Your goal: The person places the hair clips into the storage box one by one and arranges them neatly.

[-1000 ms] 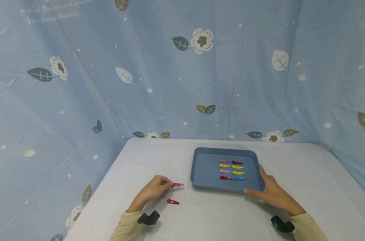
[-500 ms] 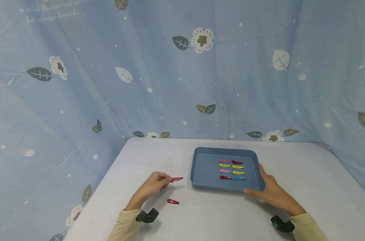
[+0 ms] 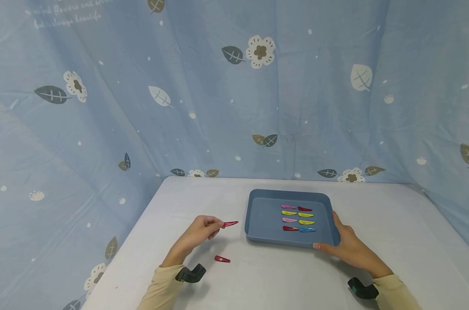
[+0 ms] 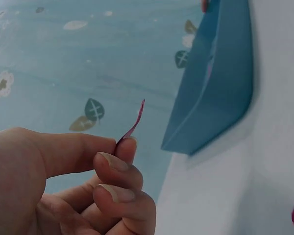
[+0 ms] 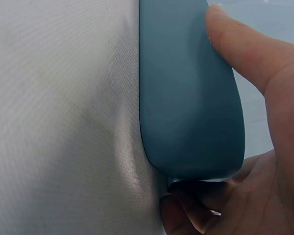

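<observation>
My left hand (image 3: 202, 231) pinches a red snap hair clip (image 3: 230, 224) between thumb and fingertips, above the table and left of the tray. In the left wrist view the clip (image 4: 132, 126) shows edge-on, its narrow end pointing up. A second red hair clip (image 3: 222, 258) lies on the table below that hand. My right hand (image 3: 352, 247) grips the near right corner of the blue tray (image 3: 265, 242), thumb at the front rim and fingers round the side. Inside the tray, two columns of hair clips lie in rows: pink, red, yellow and a blue clip (image 3: 307, 230).
The table (image 3: 273, 280) has a white cover. A blue curtain (image 3: 203, 86) with leaf and flower prints hangs behind it and along the left side. Black cameras are strapped at both wrists, over beige sleeves.
My left hand has risen away from the table with the red hair clip, shifting a little farther back. The right hand and the tray stay where they were.
</observation>
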`<state>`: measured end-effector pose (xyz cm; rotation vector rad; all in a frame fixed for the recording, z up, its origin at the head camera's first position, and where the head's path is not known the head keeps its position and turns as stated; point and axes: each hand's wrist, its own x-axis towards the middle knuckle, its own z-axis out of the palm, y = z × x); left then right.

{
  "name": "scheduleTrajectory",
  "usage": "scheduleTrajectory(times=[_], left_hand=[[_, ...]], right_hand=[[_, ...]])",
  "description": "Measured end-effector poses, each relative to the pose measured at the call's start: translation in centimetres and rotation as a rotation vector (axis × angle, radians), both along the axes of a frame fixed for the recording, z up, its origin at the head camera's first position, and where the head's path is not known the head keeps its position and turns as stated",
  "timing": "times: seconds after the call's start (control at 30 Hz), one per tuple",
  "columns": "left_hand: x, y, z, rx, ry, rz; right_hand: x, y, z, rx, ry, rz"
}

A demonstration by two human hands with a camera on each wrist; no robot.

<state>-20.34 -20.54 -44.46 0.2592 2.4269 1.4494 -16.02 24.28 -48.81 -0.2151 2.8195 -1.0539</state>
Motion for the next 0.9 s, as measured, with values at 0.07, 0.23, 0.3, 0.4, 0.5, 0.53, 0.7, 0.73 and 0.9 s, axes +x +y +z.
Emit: scheduleTrajectory(times=[0.07, 0.23, 0.3, 0.4, 0.5, 0.53, 0.7, 0.73, 0.9], left_hand=[[-0.1, 0.3, 0.2, 0.007, -0.002, -0.004], [-0.5, 1.3, 0.5, 0.028, 0.001, -0.011], [-0.6, 1.6, 0.5, 0.034, 0.002, -0.012], [-0.9, 2.1, 0.6, 0.047, 0.006, -0.020], [-1.1, 2.7, 0.7, 0.062, 0.007, -0.025], [-1.2, 2.9, 0.8, 0.070, 0.007, -0.026], [-1.6, 4.1, 0.9, 0.113, 0.002, -0.043], [-1.6, 4.4, 0.9, 0.121, 0.001, -0.046], [-1.9, 5.9, 1.0, 0.143, -0.005, -0.074]], right_hand=[[0.0, 0.0, 0.0, 0.002, -0.005, 0.000], [-0.1, 0.0, -0.1, 0.001, -0.006, -0.004], [-0.1, 0.0, -0.1, -0.004, -0.003, -0.005], [-0.2, 0.0, -0.2, -0.011, 0.000, -0.004], [-0.1, 0.0, -0.2, -0.013, 0.001, -0.003], [-0.1, 0.0, -0.1, -0.012, 0.002, -0.003], [-0.1, 0.0, -0.1, -0.006, 0.007, -0.002], [-0.1, 0.0, -0.1, -0.006, 0.006, -0.003], [-0.1, 0.0, -0.1, -0.021, -0.007, -0.002]])
